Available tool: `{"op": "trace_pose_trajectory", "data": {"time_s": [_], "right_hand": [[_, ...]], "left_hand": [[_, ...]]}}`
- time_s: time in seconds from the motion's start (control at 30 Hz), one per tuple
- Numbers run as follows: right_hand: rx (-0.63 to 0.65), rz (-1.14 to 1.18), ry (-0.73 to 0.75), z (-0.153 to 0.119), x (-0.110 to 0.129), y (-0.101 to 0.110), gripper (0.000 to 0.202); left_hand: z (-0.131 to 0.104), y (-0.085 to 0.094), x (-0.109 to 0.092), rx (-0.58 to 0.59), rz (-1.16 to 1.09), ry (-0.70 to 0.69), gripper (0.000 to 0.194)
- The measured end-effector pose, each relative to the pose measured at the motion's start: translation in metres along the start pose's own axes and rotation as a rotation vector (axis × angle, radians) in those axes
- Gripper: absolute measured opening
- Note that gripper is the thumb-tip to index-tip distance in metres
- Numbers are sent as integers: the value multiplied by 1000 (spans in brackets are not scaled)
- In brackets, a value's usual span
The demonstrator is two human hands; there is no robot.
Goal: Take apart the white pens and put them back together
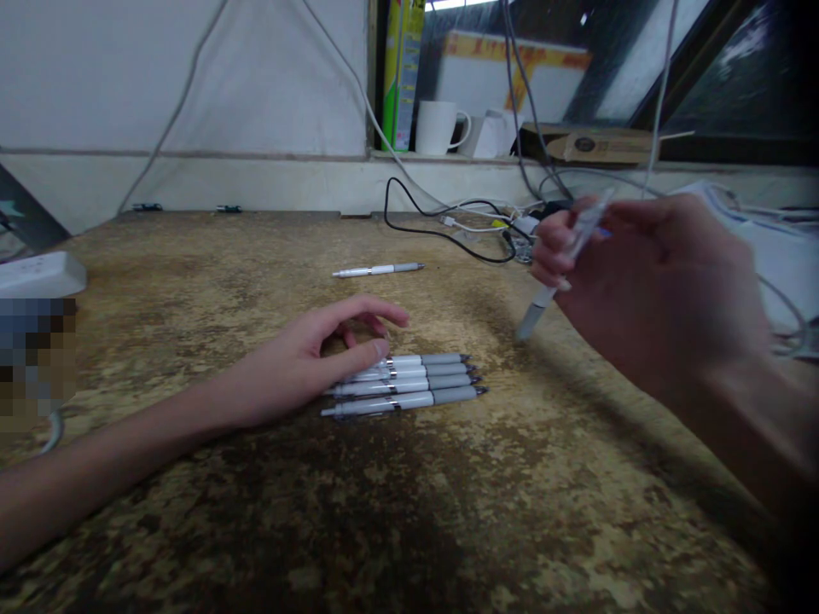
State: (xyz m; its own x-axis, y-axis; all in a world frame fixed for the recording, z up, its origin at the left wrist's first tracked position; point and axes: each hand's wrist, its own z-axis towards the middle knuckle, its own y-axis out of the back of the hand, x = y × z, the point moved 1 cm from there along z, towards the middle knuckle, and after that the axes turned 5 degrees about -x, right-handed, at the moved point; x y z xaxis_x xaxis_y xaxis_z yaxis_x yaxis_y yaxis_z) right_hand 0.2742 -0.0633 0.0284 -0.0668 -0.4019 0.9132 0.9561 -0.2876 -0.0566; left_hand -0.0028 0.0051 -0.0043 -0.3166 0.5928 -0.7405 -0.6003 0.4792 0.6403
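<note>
Several white pens with grey grips lie side by side on the worn wooden table, tips pointing right. My left hand rests at their left end, thumb against the upper pens and fingers loosely curved apart, covering part of them. Up to the right, my right hand is closed around another white pen, held tilted above the table with its grey end down. That hand and its pen are slightly blurred. One more white pen lies alone farther back.
Tangled cables lie along the back right, beside papers. On the window ledge stand a white mug, a green-yellow can and a flat cardboard box. A white power strip sits at the left edge.
</note>
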Motion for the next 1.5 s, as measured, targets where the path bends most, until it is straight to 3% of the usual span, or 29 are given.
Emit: {"op": "trace_pose_trajectory", "data": {"time_s": [0.13,0.33,0.47,0.57,0.7,0.87,1.1,1.2,1.5], "right_hand": [[92,-236,142,-8,-11,-12,17],[423,-350,73,-31,-19,-33,29],[545,-389,75,-42,-17,-48,29],[484,-487,96,-39,-15,-47,30],[294,-652,92,-22,-22,-26,33],[343,-734,89,-12,-37,-9,31],[501,-773,73,-19,-40,-17,29],[524,-781,58,-18,-38,-15,27],[428,-908,120,-19,-36,-14,29]], "left_hand": [[1,0,2,-92,-103,-77,34],[-4,-2,-8,-105,21,-273,33],[-9,-3,-13,-124,100,-333,18],[-7,-1,-12,-208,110,-260,12],[1,4,-1,-344,37,-56,19],[7,8,7,-332,53,117,22],[5,3,5,-130,172,115,18],[5,3,6,-105,195,91,17],[6,5,5,-66,196,79,20]]}}
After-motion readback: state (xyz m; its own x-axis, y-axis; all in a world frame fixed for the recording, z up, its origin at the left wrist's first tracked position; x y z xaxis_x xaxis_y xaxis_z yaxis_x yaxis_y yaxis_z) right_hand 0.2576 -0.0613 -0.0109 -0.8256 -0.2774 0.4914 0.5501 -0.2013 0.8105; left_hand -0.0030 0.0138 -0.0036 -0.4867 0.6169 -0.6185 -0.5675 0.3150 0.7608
